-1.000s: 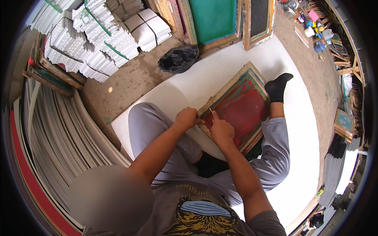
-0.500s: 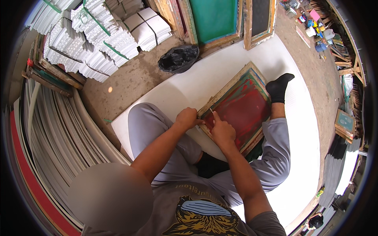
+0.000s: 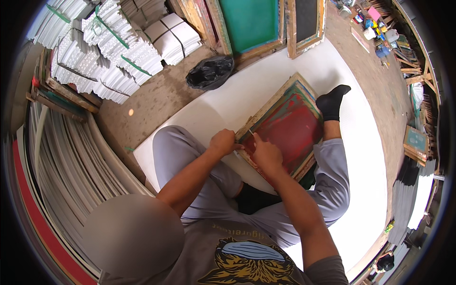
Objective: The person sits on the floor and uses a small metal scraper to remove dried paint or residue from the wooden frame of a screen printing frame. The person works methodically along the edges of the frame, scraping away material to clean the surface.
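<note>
A wooden screen-printing frame [image 3: 272, 105] with worn, chipped edges lies tilted between my legs, its mesh [image 3: 295, 127] stained red with green borders. My left hand [image 3: 224, 142] is closed around the frame's near left corner, thumb along the edge. My right hand [image 3: 267, 156] rests over the left end of the frame and grips a thin, pale tool [image 3: 251, 132]. Only its slim tip shows, pointing at the inner edge of the wood beside the mesh. The rest of the tool is hidden in my fingers, so its kind cannot be made out.
I sit on a white sheet [image 3: 197, 116] on the floor. Beyond its far edge is a black plastic bag [image 3: 209, 73]. Several frames [image 3: 248, 26] lean behind it. Strapped white stacks [image 3: 172, 38] stand far left, long sheets [image 3: 80, 147] at left, cluttered containers [image 3: 375, 33] far right.
The view has shifted slightly. My right hand and the tool tip have moved a little along the frame's left end; my left hand keeps its hold on the corner.
</note>
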Motion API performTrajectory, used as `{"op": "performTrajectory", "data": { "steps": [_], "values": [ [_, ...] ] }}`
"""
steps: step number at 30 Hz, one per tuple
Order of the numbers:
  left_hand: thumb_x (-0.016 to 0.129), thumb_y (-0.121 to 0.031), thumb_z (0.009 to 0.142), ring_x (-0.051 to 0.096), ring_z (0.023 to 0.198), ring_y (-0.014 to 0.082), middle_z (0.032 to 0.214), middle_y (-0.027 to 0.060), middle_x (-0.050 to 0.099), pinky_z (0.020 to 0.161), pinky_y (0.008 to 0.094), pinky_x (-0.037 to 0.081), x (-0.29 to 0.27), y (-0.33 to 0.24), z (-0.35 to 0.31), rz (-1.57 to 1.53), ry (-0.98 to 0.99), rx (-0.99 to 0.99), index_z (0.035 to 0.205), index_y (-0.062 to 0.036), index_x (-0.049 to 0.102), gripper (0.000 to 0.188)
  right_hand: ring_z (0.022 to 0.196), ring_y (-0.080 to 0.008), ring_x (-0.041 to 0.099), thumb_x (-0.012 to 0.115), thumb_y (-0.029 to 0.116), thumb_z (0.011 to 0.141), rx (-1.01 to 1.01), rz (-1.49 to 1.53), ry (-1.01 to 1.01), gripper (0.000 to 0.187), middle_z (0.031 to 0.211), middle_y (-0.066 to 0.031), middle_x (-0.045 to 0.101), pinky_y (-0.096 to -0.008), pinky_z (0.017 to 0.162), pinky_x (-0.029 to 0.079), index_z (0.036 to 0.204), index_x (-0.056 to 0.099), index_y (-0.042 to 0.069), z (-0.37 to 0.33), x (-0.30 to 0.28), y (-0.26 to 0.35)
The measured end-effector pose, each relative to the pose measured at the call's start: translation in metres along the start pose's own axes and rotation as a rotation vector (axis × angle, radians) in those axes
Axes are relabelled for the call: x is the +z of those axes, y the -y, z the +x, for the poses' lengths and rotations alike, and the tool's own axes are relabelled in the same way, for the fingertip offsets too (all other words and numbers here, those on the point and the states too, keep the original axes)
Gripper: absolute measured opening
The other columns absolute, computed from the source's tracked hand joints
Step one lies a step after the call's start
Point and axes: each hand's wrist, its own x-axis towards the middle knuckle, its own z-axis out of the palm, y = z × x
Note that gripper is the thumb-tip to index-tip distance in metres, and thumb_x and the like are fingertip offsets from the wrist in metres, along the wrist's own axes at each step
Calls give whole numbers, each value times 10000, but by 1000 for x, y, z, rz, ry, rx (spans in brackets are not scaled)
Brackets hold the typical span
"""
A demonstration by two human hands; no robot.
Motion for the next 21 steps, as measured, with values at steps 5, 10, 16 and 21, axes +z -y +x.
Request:
{"op": "performTrajectory", "data": {
  "steps": [5, 10, 16, 21],
  "values": [
    [879, -526, 758, 741, 918, 394, 925, 223, 750, 817, 483, 594, 7, 9, 1, -9, -20, 52, 926, 7, 775, 568, 996, -438, 727, 465, 300, 1076, 1, 239, -61, 546, 1028, -249, 742, -547, 862, 575, 1605, 367, 206, -1, 26, -6],
    [877, -532, 760, 741, 909, 401, 917, 229, 747, 824, 483, 593, 8, 13, 4, 17, 2, 42, 924, 13, 774, 578, 986, -469, 713, 487, 308, 1078, 27, 110, -157, 511, 996, -273, 733, -560, 860, 560, 1578, 435, 216, -7, 36, -3],
    [881, -539, 749, 740, 916, 403, 922, 239, 745, 825, 482, 592, 3, 2, 4, 21, 11, 5, 940, 23, 773, 603, 973, -470, 710, 529, 302, 1067, -144, 615, -318, 486, 992, -263, 734, -543, 840, 563, 1548, 488, 247, 16, 76, -35],
    [879, -533, 754, 738, 919, 405, 921, 246, 742, 821, 482, 592, 8, 12, 2, -28, -4, 8, 933, 23, 771, 594, 1001, -476, 702, 534, 298, 1067, -36, 407, -178, 468, 1035, -241, 738, -530, 846, 561, 1531, 518, 248, 1, 41, -18]
  ]
}}
